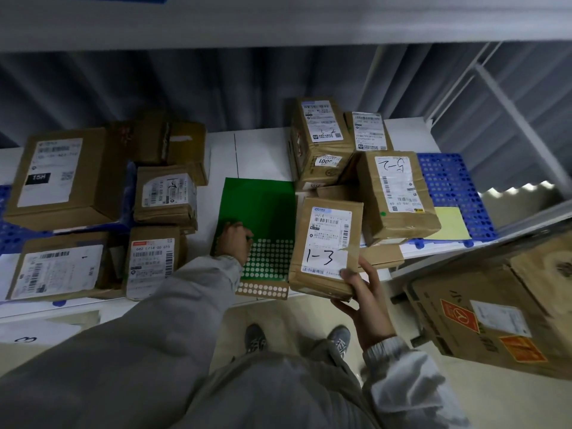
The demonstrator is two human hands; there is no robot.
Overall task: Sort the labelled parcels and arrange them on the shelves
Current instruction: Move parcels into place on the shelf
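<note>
A brown parcel point(325, 246) with a white label handwritten "1-3" stands tilted at the shelf's front edge, and my right hand point(363, 300) grips its lower right corner from below. My left hand point(236, 243) reaches onto a green sticker sheet point(263, 209) lying flat mid-shelf, fingers curled at the sheet's round dots; whether they pinch one I cannot tell. Several labelled brown parcels lie on the white shelf point(257, 150): a large box point(65, 171) far left, a small one point(167, 193) beside it, another marked "5-2" point(399, 193) on the right.
A blue perforated mat point(455, 187) with a yellow sheet point(452, 222) lies on the shelf's right end. A big carton point(501, 311) sits low at the right. An upper shelf board point(278, 23) overhangs. My shoes point(297, 339) stand on the pale floor.
</note>
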